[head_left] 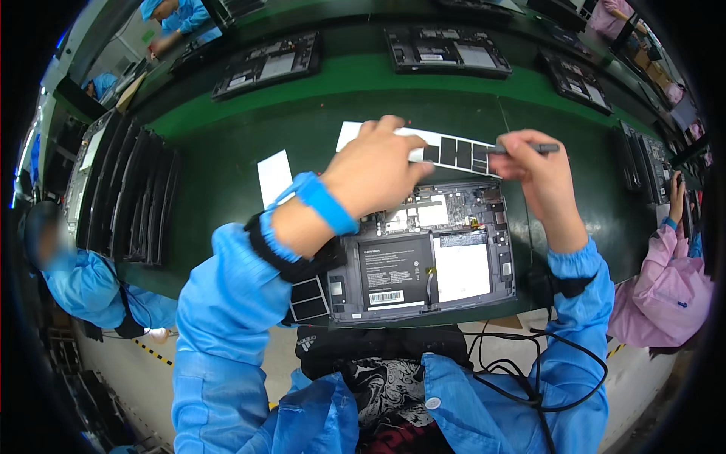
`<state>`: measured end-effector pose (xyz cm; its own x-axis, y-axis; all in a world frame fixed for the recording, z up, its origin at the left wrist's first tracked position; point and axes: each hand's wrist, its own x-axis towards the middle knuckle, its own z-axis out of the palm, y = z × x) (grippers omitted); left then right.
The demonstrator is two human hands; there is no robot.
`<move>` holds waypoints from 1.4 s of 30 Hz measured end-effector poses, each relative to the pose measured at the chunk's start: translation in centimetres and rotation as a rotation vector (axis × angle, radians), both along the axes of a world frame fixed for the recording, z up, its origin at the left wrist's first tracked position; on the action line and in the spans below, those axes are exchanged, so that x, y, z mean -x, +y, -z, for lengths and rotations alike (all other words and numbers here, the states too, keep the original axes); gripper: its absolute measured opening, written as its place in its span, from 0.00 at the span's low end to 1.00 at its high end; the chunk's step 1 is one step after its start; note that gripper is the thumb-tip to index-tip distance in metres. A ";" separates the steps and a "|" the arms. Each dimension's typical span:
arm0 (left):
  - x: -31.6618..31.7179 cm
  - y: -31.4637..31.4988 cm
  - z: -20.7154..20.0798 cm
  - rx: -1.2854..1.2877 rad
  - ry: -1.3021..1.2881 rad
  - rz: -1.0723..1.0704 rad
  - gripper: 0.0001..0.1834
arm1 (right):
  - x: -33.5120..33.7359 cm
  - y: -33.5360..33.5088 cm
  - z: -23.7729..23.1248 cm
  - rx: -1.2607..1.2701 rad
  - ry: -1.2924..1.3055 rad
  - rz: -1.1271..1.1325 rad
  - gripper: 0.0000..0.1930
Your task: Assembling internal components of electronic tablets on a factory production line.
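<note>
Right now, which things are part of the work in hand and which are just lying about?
In use:
- left hand on the sticker strip
- right hand holding the tweezers
- opened tablet

Lying about:
- white backing slip
- racked panels
- other opened tablets on the belt

Bright even overhead light, soft shadows, strong fisheye bending, dark vignetted corners

Bare green mat [227, 163] left of opened tablet [431, 257]; upright tablet stack [125, 193] beyond.
</note>
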<state>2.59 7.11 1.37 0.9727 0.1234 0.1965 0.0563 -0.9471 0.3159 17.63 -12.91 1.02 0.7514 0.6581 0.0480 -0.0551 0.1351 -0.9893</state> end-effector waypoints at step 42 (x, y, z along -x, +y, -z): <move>0.9 -3.0 1.0 0.337 0.256 -0.218 0.15 | 4.4 0.3 2.3 0.245 -0.007 -0.172 0.08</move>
<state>1.69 4.15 0.41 0.9290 0.3457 -0.1325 0.3586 -0.7517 0.5534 13.25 -12.61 -1.25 0.6284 0.7682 -0.1228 -0.0496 -0.1180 -0.9918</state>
